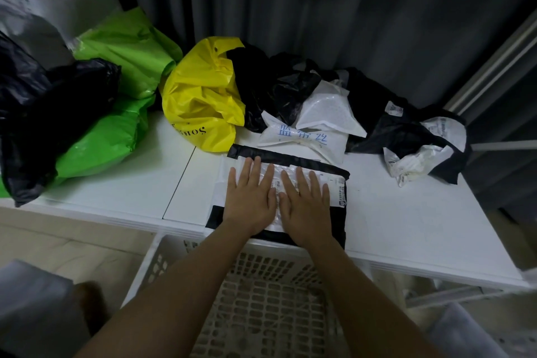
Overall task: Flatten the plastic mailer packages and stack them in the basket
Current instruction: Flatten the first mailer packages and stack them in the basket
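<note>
the fingers [255, 171] of the left hand [251, 200] and right hand [305, 206] lie straight and flat, grasping nothing, pressing the black and white mailer [337, 171] on the white table [406, 221] to squash it. the basket [261, 308] waits just below, looking bare.

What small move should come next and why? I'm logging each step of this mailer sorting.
Probably slide the black-and-white mailer toward the table edge and lower it into the basket. Both the left hand and the right hand lie flat on it with straight fingers, it already looks flat, its near edge overhangs the basket, and the basket looks empty as far as can be seen.
</note>
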`<state>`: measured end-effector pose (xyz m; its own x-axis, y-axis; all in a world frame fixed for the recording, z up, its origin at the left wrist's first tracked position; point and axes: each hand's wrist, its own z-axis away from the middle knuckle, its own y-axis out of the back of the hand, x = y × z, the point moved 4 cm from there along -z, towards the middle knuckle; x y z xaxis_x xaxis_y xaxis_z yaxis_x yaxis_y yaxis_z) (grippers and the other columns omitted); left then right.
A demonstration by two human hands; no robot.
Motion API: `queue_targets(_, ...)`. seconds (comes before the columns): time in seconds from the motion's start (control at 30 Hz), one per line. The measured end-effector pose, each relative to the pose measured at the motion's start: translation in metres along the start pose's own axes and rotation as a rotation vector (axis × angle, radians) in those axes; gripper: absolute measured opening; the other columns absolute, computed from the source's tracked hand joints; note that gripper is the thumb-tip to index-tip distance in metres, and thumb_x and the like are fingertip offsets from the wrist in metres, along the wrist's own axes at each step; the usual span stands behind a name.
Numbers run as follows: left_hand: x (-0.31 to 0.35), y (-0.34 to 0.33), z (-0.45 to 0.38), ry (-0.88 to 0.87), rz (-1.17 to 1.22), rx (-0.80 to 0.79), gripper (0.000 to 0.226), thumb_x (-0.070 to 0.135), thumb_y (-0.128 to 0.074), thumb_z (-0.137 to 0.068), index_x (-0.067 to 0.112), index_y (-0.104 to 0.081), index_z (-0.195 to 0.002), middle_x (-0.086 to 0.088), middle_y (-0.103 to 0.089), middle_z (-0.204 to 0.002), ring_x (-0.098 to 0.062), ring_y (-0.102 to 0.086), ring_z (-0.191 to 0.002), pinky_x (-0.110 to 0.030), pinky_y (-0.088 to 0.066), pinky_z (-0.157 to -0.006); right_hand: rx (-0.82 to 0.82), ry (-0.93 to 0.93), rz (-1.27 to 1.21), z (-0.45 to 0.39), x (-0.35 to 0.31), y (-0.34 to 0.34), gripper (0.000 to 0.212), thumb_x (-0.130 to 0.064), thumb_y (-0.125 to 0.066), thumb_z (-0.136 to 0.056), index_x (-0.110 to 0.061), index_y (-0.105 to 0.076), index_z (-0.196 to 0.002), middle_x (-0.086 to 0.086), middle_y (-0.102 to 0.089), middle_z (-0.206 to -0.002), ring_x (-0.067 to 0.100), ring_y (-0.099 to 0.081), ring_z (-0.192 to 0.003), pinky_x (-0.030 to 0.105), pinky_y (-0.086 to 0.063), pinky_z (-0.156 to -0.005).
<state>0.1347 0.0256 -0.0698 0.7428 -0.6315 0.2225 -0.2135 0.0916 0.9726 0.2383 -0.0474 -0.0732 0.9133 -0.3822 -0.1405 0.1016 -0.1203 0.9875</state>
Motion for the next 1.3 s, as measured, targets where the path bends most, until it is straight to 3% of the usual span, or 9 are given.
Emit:
queue_targets(0.23, -0.003, 0.008, -0.002, -0.048, 0.041, -0.091, 0.077, 0.048, 0.006, -0.082, 0.021, 0.002, -0.154, -0.009, 0.016, -0.159, -0.024, 0.019, -0.146, -0.045, 0.012, -0.116, -0.124, -0.014, 0.029, -0.002, -0.002, 0.011, 0.079, -0.059, 0.016, -0.078, -0.037, -0.001, -0.152, 0.0, 0.005, -0.162, 0.026, 0.011, -0.148, 0.054, 0.009, -0.117)
queue_targets(0.37, -0.008, 0.02, 0.002, -0.048, -0.006, -0.037, 0.104, 0.07, 0.029, -0.068, 0.016, 0.004, -0.153, -0.01, 0.018, -0.159, -0.026, 0.021, -0.145, -0.047, 0.014, -0.114, -0.053, -0.075, -0.053, 0.003, -0.004, 0.028, 0.06, -0.056, -0.016, -0.099, -0.035, -0.002, -0.153, 0.003, 0.01, -0.162, 0.028, 0.014, -0.147, 0.054, 0.01, -0.115)
queue_targets(0.5, -0.028, 0.043, 0.015, 0.217, 0.18, 0.097, 0.095, 0.079, -0.01, -0.082, 0.018, 0.006, -0.153, -0.011, 0.018, -0.159, -0.027, 0.02, -0.145, -0.05, 0.008, -0.115, 0.15, -0.35, -0.309, 0.018, 0.014, 0.048, 0.073, -0.059, -0.038, -0.095, -0.028, -0.008, -0.154, 0.009, 0.003, -0.161, 0.031, 0.003, -0.147, 0.051, -0.001, -0.116)
queue_targets(0.57, -0.039, 0.05, 0.022, 0.377, 0.308, 0.015, 0.1, 0.075, -0.034, -0.085, 0.016, 0.01, -0.152, -0.012, 0.015, -0.159, -0.029, 0.012, -0.147, -0.051, -0.001, -0.116, 0.111, -0.509, -0.415, 0.023, 0.027, 0.05, 0.083, -0.062, -0.045, -0.091, -0.026, -0.004, -0.154, 0.012, 0.0, -0.161, 0.033, -0.005, -0.146, 0.051, -0.008, -0.116)
queue_targets(0.67, -0.049, 0.045, 0.028, 0.524, 0.473, -0.1, 0.108, 0.069, -0.051, -0.082, 0.01, 0.007, -0.152, -0.02, -0.013, -0.156, -0.037, -0.016, -0.142, -0.049, -0.021, -0.111, -0.006, -0.623, -0.53, 0.027, 0.036, 0.044, 0.095, -0.066, -0.05, -0.085, -0.026, 0.002, -0.154, 0.015, -0.012, -0.159, 0.038, -0.021, -0.141, 0.052, -0.019, -0.113)
queue_targets(0.8, -0.052, 0.034, 0.027, 0.541, 0.484, -0.116, 0.1, 0.067, -0.057, -0.08, 0.003, -0.019, -0.146, -0.022, -0.041, -0.141, -0.04, -0.038, -0.129, -0.047, -0.033, -0.104, 0.012, -0.643, -0.62, 0.03, 0.038, 0.04, 0.101, -0.066, -0.059, -0.081, -0.028, 0.0, -0.153, 0.016, -0.026, -0.152, 0.038, -0.029, -0.135, 0.05, -0.025, -0.11)
queue_targets(1.03, -0.036, 0.031, 0.028, 0.605, 0.558, -0.239, 0.096, 0.064, -0.069, -0.073, 0.0, -0.034, -0.136, -0.019, -0.041, -0.14, -0.034, -0.037, -0.131, -0.041, -0.032, -0.107, 0.022, -0.691, -0.797, 0.047, 0.062, 0.055, 0.114, -0.052, -0.078, -0.072, -0.032, 0.001, -0.152, 0.018, -0.026, -0.145, 0.038, -0.035, -0.132, 0.048, -0.032, -0.107)
queue_targets(1.13, -0.029, 0.026, 0.03, 0.617, 0.722, -0.33, 0.11, 0.066, -0.078, -0.054, 0.001, -0.039, -0.133, -0.019, -0.048, -0.135, -0.033, -0.047, -0.123, -0.044, -0.042, -0.103, 0.016, -0.702, -0.863, 0.062, 0.075, 0.057, 0.118, -0.048, -0.081, -0.07, -0.035, 0.002, -0.152, 0.018, -0.027, -0.144, 0.038, -0.037, -0.131, 0.048, -0.035, -0.109)
queue_targets(1.3, -0.014, 0.039, 0.045, 0.519, 1.009, -0.257, 0.079, 0.024, -0.084, -0.072, 0.003, -0.037, -0.131, -0.01, -0.051, -0.127, -0.024, -0.055, -0.107, -0.034, -0.048, -0.081, -0.053, -0.698, -0.966, 0.094, 0.079, 0.058, 0.12, -0.048, -0.082, -0.069, -0.037, 0.004, -0.152, 0.014, -0.021, -0.147, 0.034, -0.033, -0.135, 0.047, -0.035, -0.109)
